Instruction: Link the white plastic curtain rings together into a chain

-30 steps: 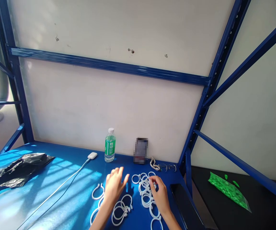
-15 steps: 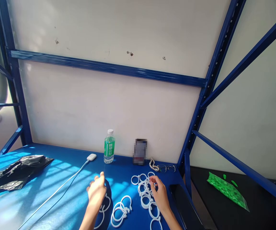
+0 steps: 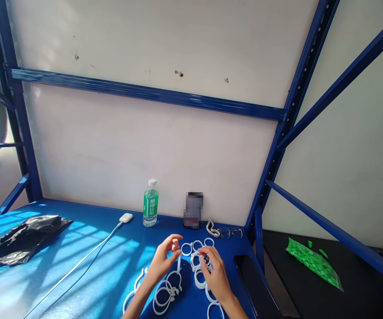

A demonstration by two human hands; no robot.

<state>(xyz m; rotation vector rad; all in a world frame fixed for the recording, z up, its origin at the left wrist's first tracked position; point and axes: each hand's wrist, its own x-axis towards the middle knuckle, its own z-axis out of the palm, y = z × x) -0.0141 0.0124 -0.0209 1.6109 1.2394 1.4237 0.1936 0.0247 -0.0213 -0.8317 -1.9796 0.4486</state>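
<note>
Several white plastic rings (image 3: 200,266) lie in a loose heap on the blue table (image 3: 88,266). My left hand (image 3: 165,261) hovers over the table just left of the heap, thumb and fingers pinched on a white ring (image 3: 179,262) that hangs down from them. My right hand (image 3: 213,272) rests on the heap, fingers curled around one of the rings there. A linked bunch of rings (image 3: 166,292) sits below my left hand. More open rings (image 3: 134,288) lie to its left.
A green-labelled water bottle (image 3: 150,203), a small dark box (image 3: 193,210) and eyeglasses (image 3: 228,231) stand along the wall. A white cable with a charger (image 3: 126,217) crosses the table. A black bag (image 3: 18,237) lies far left, a phone (image 3: 254,283) right, a green bag (image 3: 313,262) beyond.
My left hand went left to the loose rings, then came back right and up toward my right hand with a white ring pinched in it. My right hand stayed on the heap.
</note>
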